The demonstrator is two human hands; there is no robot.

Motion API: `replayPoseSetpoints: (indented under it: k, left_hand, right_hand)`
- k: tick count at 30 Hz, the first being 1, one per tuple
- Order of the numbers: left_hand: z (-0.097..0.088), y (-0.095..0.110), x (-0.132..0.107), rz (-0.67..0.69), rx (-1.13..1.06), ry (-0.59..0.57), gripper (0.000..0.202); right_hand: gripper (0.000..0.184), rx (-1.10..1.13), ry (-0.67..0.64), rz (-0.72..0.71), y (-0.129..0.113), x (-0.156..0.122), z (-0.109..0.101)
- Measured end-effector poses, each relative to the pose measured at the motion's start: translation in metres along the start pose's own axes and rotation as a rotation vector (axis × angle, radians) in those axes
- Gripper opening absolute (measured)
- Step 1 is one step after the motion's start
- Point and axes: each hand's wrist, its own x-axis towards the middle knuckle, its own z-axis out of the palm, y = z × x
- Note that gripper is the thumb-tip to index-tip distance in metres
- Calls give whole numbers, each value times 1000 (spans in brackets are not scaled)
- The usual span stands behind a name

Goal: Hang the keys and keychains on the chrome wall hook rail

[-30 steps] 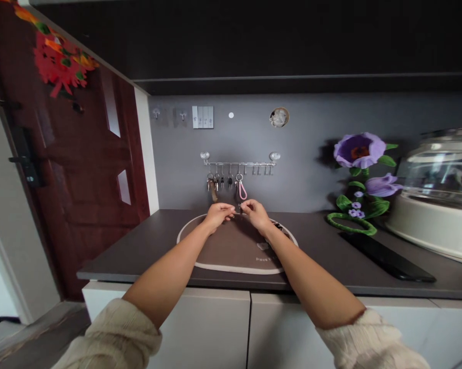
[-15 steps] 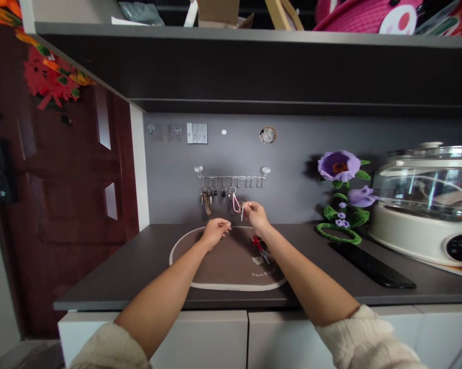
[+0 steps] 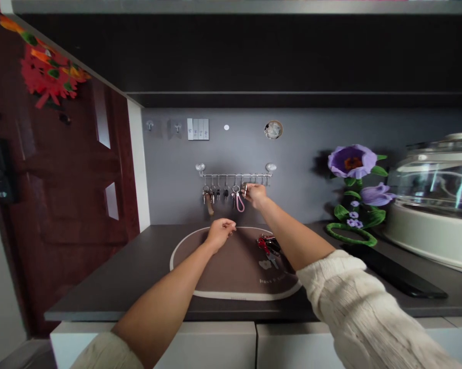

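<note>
My right hand (image 3: 256, 195) is raised to the metal hook rail (image 3: 235, 176) on the grey wall, pinching a small silver key (image 3: 245, 190) by one of the hooks. Several keys and a pink loop keyring (image 3: 239, 201) hang from the rail just left of it. My left hand (image 3: 221, 231) hovers lower, over the oval brown mat (image 3: 231, 271), fingers curled together with nothing visible in them. A bunch of keys with a red tag (image 3: 268, 246) lies on the mat beneath my right forearm.
A purple fabric flower (image 3: 354, 189) stands on the dark counter (image 3: 119, 282) to the right, with a black flat object (image 3: 400, 277) and a white appliance with a clear lid (image 3: 434, 205) beyond. A red-brown door (image 3: 62, 195) is at left. A dark shelf overhangs above.
My right hand has risen from beside the left hand over the mat up to the hook rail, carrying the small key. My left hand stayed low over the mat.
</note>
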Motion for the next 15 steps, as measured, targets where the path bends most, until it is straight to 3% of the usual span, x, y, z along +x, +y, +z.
replayPoseSetpoints:
  k: [6, 15]
  left_hand:
    - [0, 0, 1, 1, -3, 3, 18]
    - [-1, 2, 0, 18, 27, 19, 18]
  right_hand:
    - [17, -5, 33, 19, 7, 9, 8]
    - [19, -19, 5, 21, 19, 9, 3]
